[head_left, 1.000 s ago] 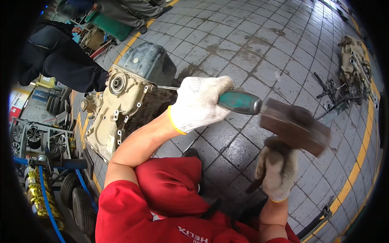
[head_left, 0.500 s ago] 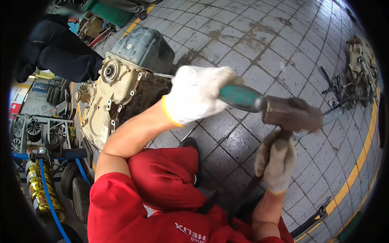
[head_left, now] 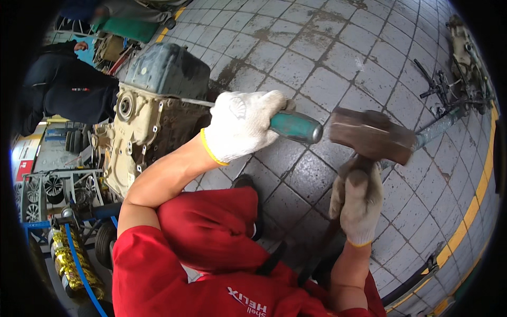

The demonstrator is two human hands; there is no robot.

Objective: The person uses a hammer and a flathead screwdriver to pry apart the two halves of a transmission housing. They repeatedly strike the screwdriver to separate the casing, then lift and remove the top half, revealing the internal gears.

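My left hand, in a white knit glove with a yellow cuff, is closed around the green handle of a screwdriver. Its thin metal shaft runs left to the seam between the dark oil pan and the tan engine block; the tip is hidden there. My right hand, also gloved, grips a hammer by its shaft, close below the heavy brown head. A small gap separates the hammer's face from the butt of the screwdriver handle.
A person in dark clothes stands beyond the engine at the left. More engine parts lie on the tiled floor at far right, beside a grey-blue bar. Wheels on a rack and a gold-wrapped cylinder are at lower left.
The hammer head was against or very near the screwdriver's butt and is now a little apart from it. The whole view has shifted slightly, with the engine now farther left.
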